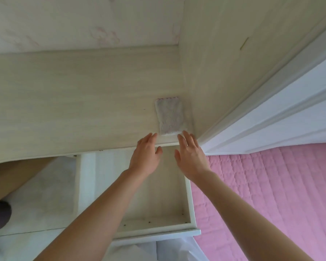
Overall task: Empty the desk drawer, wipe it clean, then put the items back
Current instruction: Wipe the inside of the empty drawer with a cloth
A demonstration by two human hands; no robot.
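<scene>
- Drawer (189, 204) stood pulled out and bare inside, beneath the tabletop (64, 110).
- Folded cloth (169, 117) lay near the tabletop's right corner.
- Left hand (146, 155) and right hand (190, 157) reached toward it, fingers straight, holding nothing.
- Risk: a careless grab could nudge the cloth off the near edge into the drawer.
- No writing was legible.

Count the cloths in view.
1. The cloth lies flat on the desk top near its right corner, just past the fingertips of the left hand and right hand. The open drawer shows none; the arms hide part of its floor.
</scene>
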